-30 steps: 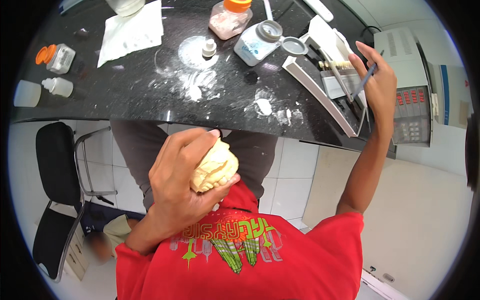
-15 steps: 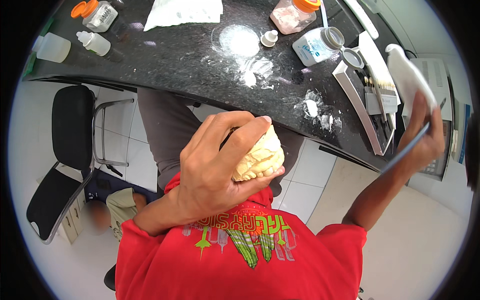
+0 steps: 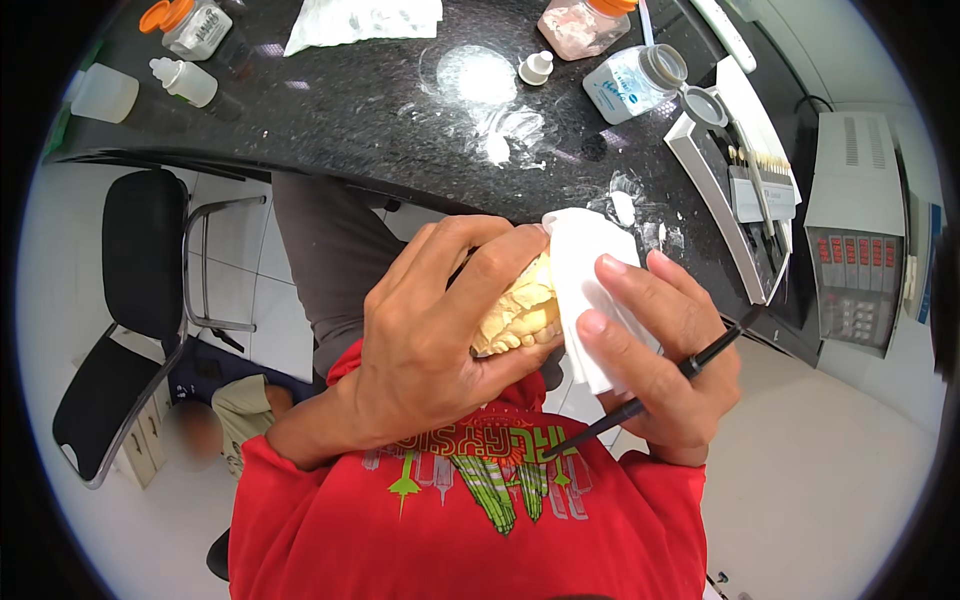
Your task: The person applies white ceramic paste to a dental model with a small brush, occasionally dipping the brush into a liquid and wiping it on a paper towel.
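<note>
A yellow plaster dental model (image 3: pixel 527 305) with a row of teeth is gripped in my left hand (image 3: pixel 415 325), whose fingers wrap over its top and left side while the thumb lies below. My right hand (image 3: pixel 675 365) pinches a folded white tissue (image 3: pixel 590 275), which rests against the model's right side. A thin black tool (image 3: pixel 715 348) with a tapered end is tucked between the right fingers, slanting down toward my shirt; I cannot make out its exact kind. Part of the model is hidden behind the tissue and my left fingers.
On the black countertop (image 3: pixel 350 110) are smears of white powder (image 3: pixel 497 148), an open jar (image 3: pixel 635 82), an orange-lidded jar (image 3: pixel 583 30), small bottles (image 3: pixel 185 82) and a tray of brushes (image 3: pixel 720 215). A black chair (image 3: pixel 145 250) stands left; another person (image 3: pixel 250 410) is beyond it.
My right hand has swung in from the far right, bringing the white tissue and black tool to the model. My left hand keeps its hold on the model.
</note>
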Available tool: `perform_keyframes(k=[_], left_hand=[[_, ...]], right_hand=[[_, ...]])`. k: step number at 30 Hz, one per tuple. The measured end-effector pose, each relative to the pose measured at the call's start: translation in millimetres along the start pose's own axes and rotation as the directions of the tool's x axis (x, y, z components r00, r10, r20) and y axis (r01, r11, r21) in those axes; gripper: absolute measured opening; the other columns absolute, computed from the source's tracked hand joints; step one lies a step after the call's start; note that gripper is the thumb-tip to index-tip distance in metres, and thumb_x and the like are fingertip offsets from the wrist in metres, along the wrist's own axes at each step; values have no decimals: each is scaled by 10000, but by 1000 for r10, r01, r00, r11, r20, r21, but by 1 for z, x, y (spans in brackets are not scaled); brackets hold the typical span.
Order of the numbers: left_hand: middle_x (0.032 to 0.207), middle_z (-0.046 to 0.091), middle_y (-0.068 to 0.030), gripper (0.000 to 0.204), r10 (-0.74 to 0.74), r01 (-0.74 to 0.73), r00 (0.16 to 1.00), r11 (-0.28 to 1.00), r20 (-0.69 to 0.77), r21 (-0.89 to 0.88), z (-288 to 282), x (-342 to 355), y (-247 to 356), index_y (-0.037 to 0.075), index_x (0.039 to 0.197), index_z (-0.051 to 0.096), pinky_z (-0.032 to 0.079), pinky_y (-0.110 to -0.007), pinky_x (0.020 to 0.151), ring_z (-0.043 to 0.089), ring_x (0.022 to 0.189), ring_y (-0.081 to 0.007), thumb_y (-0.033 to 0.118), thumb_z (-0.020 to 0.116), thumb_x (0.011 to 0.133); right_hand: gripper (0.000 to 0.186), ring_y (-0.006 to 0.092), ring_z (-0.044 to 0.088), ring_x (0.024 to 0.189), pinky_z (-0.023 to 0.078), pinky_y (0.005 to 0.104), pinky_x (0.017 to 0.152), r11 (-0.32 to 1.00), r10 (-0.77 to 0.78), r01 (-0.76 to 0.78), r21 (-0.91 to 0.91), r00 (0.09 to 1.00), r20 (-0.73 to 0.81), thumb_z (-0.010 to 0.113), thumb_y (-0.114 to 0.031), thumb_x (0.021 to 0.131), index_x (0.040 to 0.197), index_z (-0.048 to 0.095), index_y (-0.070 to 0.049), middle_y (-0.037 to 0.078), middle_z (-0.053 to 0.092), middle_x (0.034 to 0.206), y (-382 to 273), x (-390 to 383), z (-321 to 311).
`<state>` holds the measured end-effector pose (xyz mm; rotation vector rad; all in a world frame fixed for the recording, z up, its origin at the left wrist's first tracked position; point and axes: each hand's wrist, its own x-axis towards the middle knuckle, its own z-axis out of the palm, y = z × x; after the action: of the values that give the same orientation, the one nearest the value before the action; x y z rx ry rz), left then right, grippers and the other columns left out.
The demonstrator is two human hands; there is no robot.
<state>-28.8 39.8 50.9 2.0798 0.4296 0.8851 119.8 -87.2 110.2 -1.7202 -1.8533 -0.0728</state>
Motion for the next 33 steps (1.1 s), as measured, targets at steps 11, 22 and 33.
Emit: perform_keyframes(k=[11, 22, 33], left_hand=[[984, 576, -125, 589, 1, -1, 1000, 1000, 1, 1, 0, -3, 0, 48, 1132, 595, 501, -379, 699, 589, 811, -301, 99, 784, 577], [988, 583, -145, 548, -77, 79, 997, 996, 30, -49, 5, -7, -8, 39, 1132, 573, 508, -390, 724, 612, 854, -330, 55, 726, 606], [998, 587, -140, 551, -52, 53, 999, 997, 14, -64, 5, -7, -9, 41, 1126, 580, 511, -387, 734, 613, 862, -330, 58, 725, 595]], right_hand=[[236, 245, 679, 951, 511, 421, 916, 976, -85, 101, -193, 992, 89, 695, -223, 825, 1056, 671, -179, 107, 681, 1079, -7, 3, 4], [193, 225, 690, 899, 537, 370, 852, 977, -144, 158, -139, 984, 107, 688, -133, 734, 927, 677, -118, 125, 700, 1021, 5, 10, 12], [205, 236, 693, 894, 543, 364, 838, 970, -192, 206, -131, 975, 111, 678, -143, 737, 942, 671, -127, 125, 701, 1004, 9, 9, 11]])
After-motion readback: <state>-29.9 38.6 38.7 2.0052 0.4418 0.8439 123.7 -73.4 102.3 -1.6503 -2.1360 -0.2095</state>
